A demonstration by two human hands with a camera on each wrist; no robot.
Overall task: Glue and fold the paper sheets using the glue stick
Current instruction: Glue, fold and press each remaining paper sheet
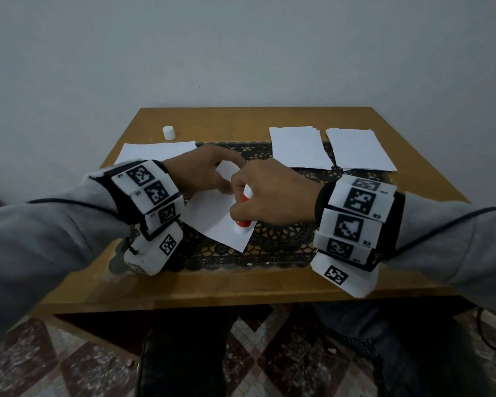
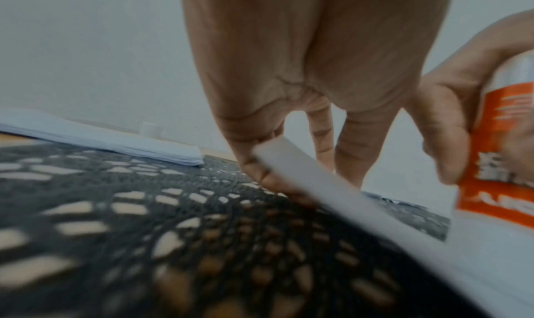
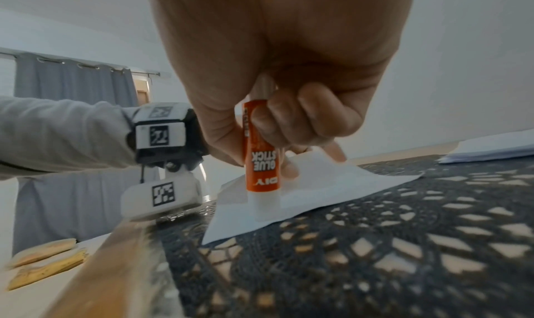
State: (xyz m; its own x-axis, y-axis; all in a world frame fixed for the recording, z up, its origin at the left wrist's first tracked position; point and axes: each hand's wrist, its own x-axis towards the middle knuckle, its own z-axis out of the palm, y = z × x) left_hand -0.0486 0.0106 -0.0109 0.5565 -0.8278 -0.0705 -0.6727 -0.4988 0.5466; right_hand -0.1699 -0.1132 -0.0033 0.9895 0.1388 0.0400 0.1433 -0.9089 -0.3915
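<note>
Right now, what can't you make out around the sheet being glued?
- Glue stick tip: hidden by its own body in every view; glue laid on the paper sheet unseen.
- Left hand fingers: right hand covers them in head view; blurred in left wrist view.
- White cap: too small for detail.
</note>
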